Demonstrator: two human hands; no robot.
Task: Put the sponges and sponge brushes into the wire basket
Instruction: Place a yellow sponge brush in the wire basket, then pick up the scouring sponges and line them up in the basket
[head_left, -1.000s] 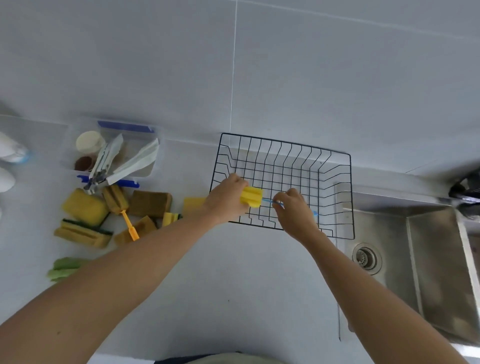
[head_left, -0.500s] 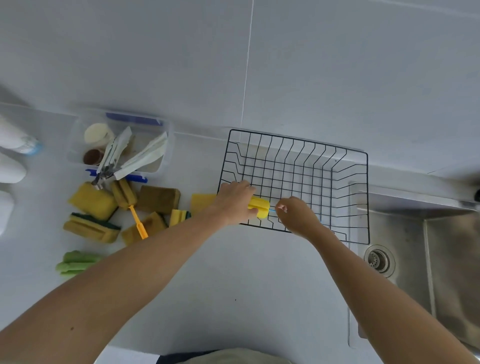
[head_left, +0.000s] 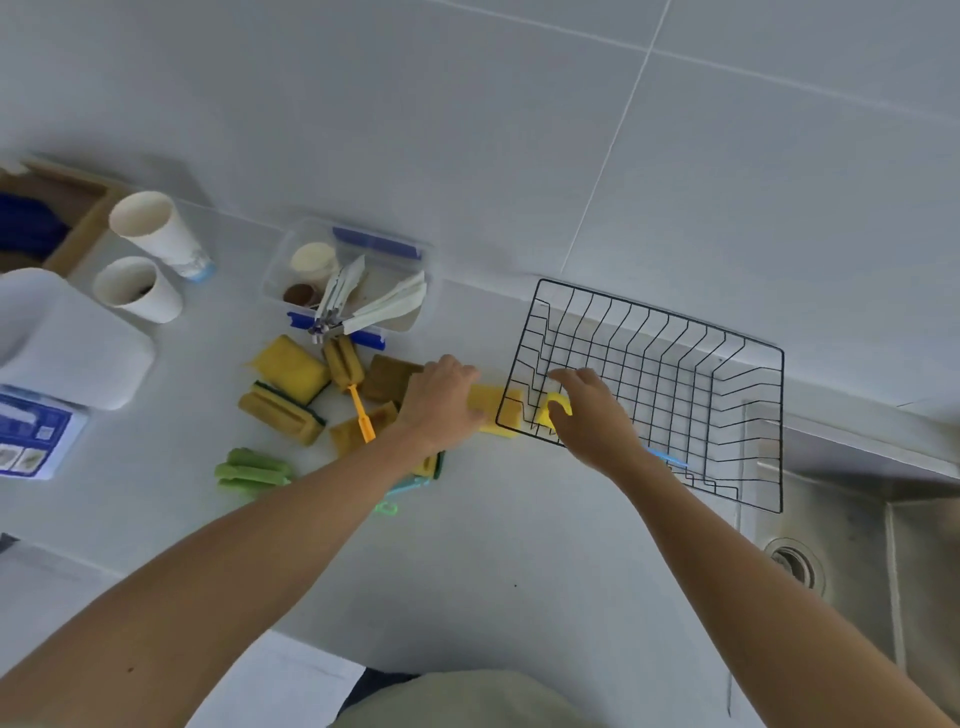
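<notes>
The black wire basket (head_left: 782, 431) stands against the wall, left of the sink. My right hand (head_left: 592, 415) is inside its near-left corner, shut on a sponge brush (head_left: 558, 408) with a yellow head; the blue handle sticks out behind my wrist. My left hand (head_left: 441, 400) lies just left of the basket, fingers closed over a flat yellow sponge (head_left: 493, 413) on the counter. Further left lies a pile of yellow and brown sponges (head_left: 291, 369), an orange-handled sponge brush (head_left: 358, 402) and a green sponge (head_left: 252, 470).
A clear box (head_left: 358, 291) with tongs sits behind the pile. Two paper cups (head_left: 156, 234) and a white container (head_left: 62, 338) stand at far left. A teal handle (head_left: 410, 488) pokes out under my left forearm. The steel sink (head_left: 857, 545) opens to the right.
My left hand let go of the brush head and moved left onto the flat yellow sponge. My right hand slid along the brush up to its head, in the basket corner. The camera swung left.
</notes>
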